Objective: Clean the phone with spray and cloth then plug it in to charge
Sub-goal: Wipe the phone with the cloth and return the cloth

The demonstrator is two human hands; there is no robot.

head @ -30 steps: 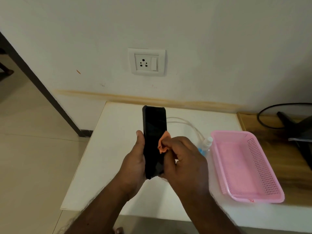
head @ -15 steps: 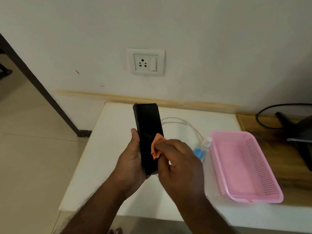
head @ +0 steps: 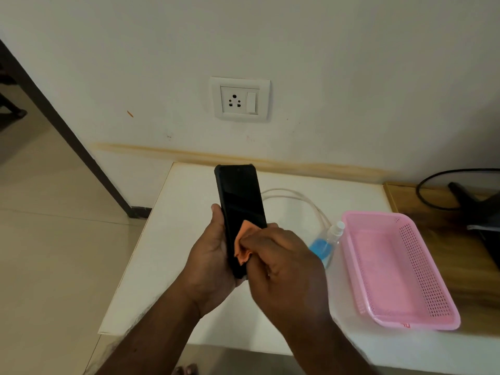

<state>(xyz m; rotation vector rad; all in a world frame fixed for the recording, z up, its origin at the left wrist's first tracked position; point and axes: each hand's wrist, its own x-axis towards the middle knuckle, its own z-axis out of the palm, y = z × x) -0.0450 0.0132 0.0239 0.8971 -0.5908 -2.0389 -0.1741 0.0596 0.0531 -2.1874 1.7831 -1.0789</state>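
Phone is gripped by its lower left edge in the left hand, screen up over the white table, likely to brace it for wiping; the orange cloth is pinched in the right hand and pressed on the lower screen. Spray bottle is parked right, touching the pink basket. White cable is laid at the far side below the wall socket, probably staged for charging.

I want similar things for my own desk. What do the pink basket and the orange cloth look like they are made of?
The pink basket looks like moulded plastic with a faint sheen: its walls are stiff and pierced with regular rows of small holes. The orange cloth seems a soft, matte fabric, perhaps microfibre: it bunches into folds under the right hand.
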